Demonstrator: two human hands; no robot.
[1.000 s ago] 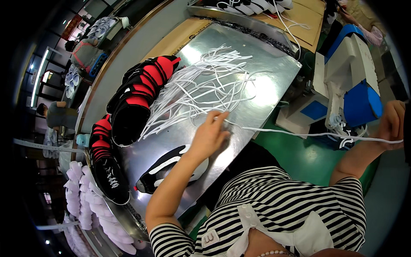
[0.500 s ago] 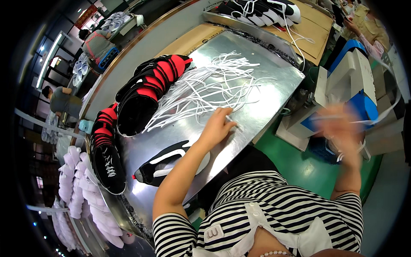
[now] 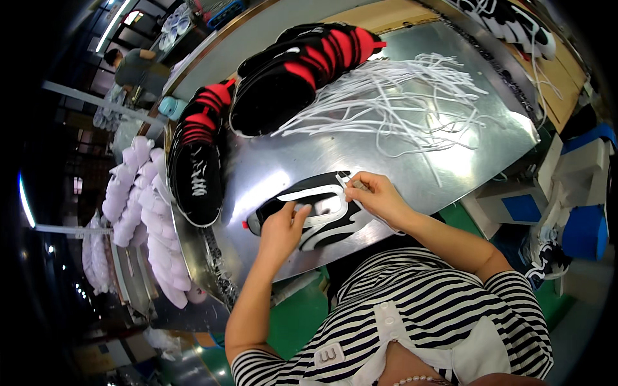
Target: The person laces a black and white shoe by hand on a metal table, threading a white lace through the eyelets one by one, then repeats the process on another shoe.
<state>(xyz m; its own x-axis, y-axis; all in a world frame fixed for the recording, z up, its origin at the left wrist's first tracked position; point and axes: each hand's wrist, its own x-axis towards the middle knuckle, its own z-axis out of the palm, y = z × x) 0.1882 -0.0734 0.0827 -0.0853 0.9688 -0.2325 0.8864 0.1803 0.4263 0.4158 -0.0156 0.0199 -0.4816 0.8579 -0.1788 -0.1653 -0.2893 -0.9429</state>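
A black and white shoe upper (image 3: 325,234) with a red tab at its heel lies on the metal tabletop in front of me. My left hand (image 3: 280,233) is closed on the edge of its opening, thumb and forefinger close together. At the far end of the white eyelet strip, my right hand (image 3: 381,199) pinches a white shoelace (image 3: 387,226), whose length hangs below that hand. The lace's tip is hidden by the fingers. Beyond both hands a loose bundle of white shoelaces (image 3: 393,103) is spread on the table.
Stacked black and red shoe uppers (image 3: 273,96) stand at the back left, with another row (image 3: 196,161) beside them. Pale uppers (image 3: 158,219) hang left of the table (image 3: 450,161). Laced uppers (image 3: 508,29) lie at the far right, above white and blue boxes (image 3: 515,206).
My right hand has come from the far right, over the boxes, to the shoe upper. My left hand has moved back from the lace bundle onto the upper. The view has shifted.
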